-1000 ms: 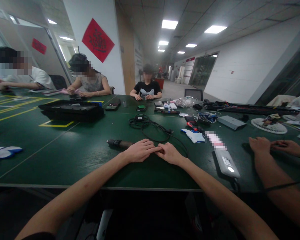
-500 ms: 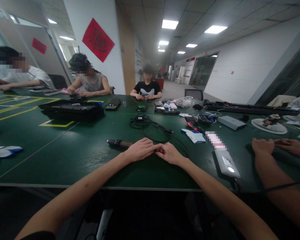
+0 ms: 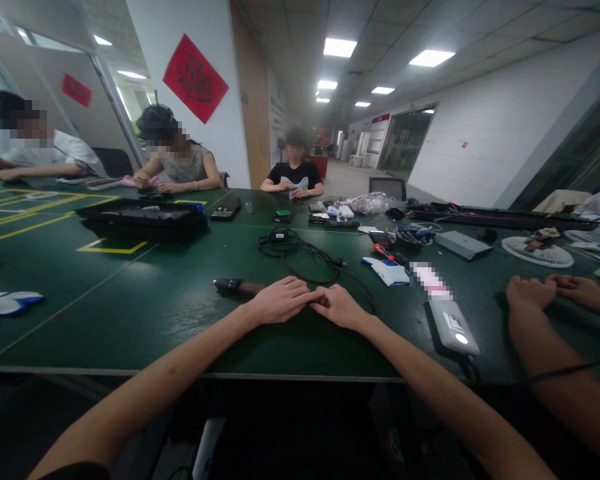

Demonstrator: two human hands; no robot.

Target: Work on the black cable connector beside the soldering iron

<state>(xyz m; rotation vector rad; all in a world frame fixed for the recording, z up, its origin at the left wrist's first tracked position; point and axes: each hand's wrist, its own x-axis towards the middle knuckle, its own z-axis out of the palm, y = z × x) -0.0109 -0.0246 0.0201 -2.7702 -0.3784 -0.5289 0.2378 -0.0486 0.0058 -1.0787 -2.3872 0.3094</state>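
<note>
My left hand (image 3: 281, 300) rests on the green table (image 3: 155, 327), its fingers stretched toward the right. Its fingertips meet my right hand (image 3: 339, 307), whose fingers are curled; whatever lies inside them, if anything, is hidden. Behind my left hand lies a dark electric screwdriver (image 3: 237, 287), its far end partly covered by the hand. A coiled black cable (image 3: 300, 252) with a plug lies just beyond both hands.
A black tray (image 3: 143, 220) stands at the left. To the right lie a blue and white glove (image 3: 387, 271), a grey power strip (image 3: 453, 327), a white disc (image 3: 537, 251) and a neighbour's hands (image 3: 530, 292). Several people sit around the table.
My hands keep their place and touch as before. Across the table, a person's hands have lifted slightly with a pale item. The person at far left has leaned a little further left.
</note>
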